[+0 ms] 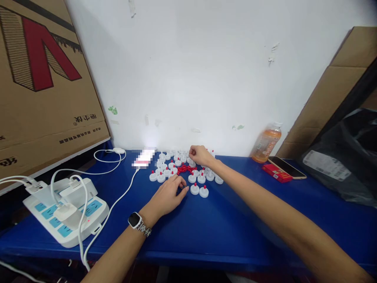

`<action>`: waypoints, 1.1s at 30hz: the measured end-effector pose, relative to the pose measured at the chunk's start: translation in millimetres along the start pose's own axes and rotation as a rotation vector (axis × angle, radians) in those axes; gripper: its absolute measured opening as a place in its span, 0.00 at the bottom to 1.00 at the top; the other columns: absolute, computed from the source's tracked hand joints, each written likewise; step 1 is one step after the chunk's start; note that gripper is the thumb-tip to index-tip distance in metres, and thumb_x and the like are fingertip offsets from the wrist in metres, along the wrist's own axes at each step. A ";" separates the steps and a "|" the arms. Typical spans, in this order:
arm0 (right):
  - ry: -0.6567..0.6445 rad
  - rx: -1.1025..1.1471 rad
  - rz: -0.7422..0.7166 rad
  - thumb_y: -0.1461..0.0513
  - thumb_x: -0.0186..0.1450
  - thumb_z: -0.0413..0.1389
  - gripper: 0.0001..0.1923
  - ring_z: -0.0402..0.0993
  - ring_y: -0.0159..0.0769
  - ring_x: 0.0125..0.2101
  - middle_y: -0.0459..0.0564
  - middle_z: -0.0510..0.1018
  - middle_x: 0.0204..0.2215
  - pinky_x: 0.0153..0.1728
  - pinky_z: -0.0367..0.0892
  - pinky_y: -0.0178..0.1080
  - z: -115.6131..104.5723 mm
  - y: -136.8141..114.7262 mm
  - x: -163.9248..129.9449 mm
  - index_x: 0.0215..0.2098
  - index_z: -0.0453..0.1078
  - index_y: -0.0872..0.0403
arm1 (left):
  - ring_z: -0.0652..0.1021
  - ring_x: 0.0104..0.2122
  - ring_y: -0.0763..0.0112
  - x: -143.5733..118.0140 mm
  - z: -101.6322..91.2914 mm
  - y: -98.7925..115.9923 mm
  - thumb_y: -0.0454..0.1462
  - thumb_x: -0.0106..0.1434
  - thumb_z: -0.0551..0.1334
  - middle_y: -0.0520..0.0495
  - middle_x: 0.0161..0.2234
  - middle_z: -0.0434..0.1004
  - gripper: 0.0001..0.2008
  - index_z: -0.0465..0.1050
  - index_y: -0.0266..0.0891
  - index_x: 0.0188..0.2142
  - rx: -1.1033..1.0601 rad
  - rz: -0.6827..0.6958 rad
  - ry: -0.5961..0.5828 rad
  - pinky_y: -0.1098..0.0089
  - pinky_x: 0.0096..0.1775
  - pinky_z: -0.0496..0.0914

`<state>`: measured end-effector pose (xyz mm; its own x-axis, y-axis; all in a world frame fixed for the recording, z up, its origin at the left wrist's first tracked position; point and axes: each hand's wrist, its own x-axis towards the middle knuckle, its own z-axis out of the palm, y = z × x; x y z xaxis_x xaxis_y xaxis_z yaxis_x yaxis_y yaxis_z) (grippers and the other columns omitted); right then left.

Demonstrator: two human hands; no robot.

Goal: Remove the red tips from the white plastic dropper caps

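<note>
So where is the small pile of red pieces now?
In the head view, the red pieces lie mid-table among the white caps, between the left hand and the right hand.

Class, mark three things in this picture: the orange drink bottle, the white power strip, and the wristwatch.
orange drink bottle (266, 144), head view, on its label.
white power strip (88, 220), head view, on its bare right end.
wristwatch (134, 219), head view, on its face.

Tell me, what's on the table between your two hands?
In the head view, a little heap of red tips and some white caps lie between the left hand and the right hand.
</note>
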<state>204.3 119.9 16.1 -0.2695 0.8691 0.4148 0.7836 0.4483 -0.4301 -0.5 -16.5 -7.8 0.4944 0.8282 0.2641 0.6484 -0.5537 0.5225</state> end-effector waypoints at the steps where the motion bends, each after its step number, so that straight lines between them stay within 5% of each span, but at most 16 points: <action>1: 0.009 0.000 -0.007 0.68 0.57 0.54 0.05 0.72 0.32 0.27 0.48 0.78 0.26 0.28 0.62 0.31 0.2 -0.5 0.6 0.29 0.71 0.55 | 0.74 0.38 0.65 0.2 -0.2 0.2 0.44 0.68 0.54 0.47 0.39 0.72 0.10 0.69 0.42 0.40 0.003 -0.001 -0.001 0.65 0.39 0.67; 16: -0.055 -0.065 0.052 0.67 0.57 0.56 0.05 0.73 0.33 0.29 0.49 0.80 0.28 0.30 0.62 0.32 -3.6 4.5 -4.4 0.31 0.73 0.55 | 0.74 0.39 0.65 -1.3 -1.2 0.1 0.45 0.68 0.53 0.47 0.40 0.71 0.11 0.69 0.43 0.39 0.002 -0.005 -0.010 0.66 0.39 0.68; 22: -0.053 -0.084 0.047 0.59 0.60 0.59 0.13 0.73 0.33 0.28 0.47 0.80 0.27 0.31 0.62 0.33 -9.2 2.6 -14.2 0.42 0.73 0.54 | 0.74 0.39 0.65 -0.3 -0.3 -0.4 0.45 0.69 0.53 0.47 0.40 0.71 0.12 0.70 0.42 0.39 0.002 0.007 0.000 0.65 0.39 0.68; 27: -0.136 -0.020 0.025 0.65 0.58 0.59 0.02 0.73 0.32 0.28 0.48 0.79 0.26 0.29 0.62 0.32 -19.8 6.8 -30.2 0.29 0.74 0.56 | 0.74 0.37 0.65 1.6 2.0 -3.8 0.45 0.69 0.53 0.47 0.39 0.71 0.12 0.69 0.42 0.39 -0.006 0.022 0.013 0.64 0.39 0.68; 33: -0.004 0.282 0.019 0.63 0.60 0.58 0.04 0.73 0.32 0.28 0.48 0.79 0.27 0.31 0.65 0.33 -43.2 -32.3 -46.5 0.31 0.74 0.57 | 0.74 0.41 0.66 4.8 -2.0 2.5 0.45 0.70 0.52 0.44 0.47 0.68 0.15 0.63 0.41 0.52 -0.074 0.010 0.259 0.63 0.45 0.70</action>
<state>215.8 56.0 45.4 -0.2591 0.8784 0.4016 0.6020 0.4721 -0.6440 2.3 -13.7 -3.7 0.3295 0.8227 0.4633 0.5958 -0.5618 0.5739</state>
